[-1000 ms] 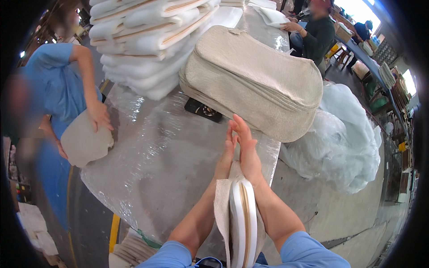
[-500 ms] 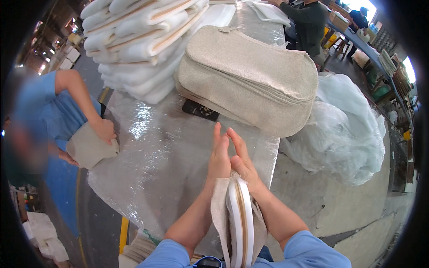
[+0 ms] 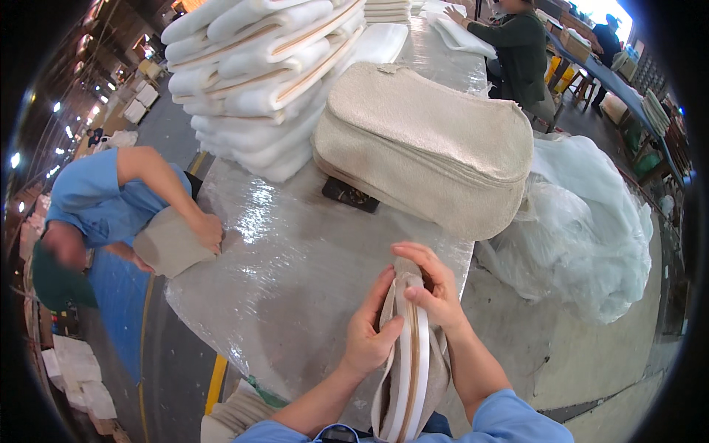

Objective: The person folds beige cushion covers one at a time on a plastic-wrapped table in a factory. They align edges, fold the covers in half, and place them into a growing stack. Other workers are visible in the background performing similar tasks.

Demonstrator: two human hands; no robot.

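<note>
Upright before my body stands a layered foam pad [image 3: 413, 369], white with a tan band along its middle, inside a beige fabric cover [image 3: 439, 378]. Cupped round the left side of its far end, my left hand [image 3: 369, 334] presses the cover with its thumb close to the pad's edge. My right hand [image 3: 441, 289] is wrapped over the right side of the same end, its fingers curling across the top and its thumb on the cloth. The lower part of the pad runs down out of view.
Beyond my hands, a stack of beige fabric pieces [image 3: 428, 140] lies on the plastic-wrapped table [image 3: 288, 273], beside a dark flat object [image 3: 349, 195]. Folded white padding [image 3: 258, 66] rises at the far left. A co-worker [image 3: 148, 184] handles beige cloth; bagged plastic [image 3: 576, 229] stands at right.
My hands, held nearly palm to palm with fingers stretched ahead, have moved apart and closed round the cover's end. The pad's far end now shows farther up between them. The view has shifted.
</note>
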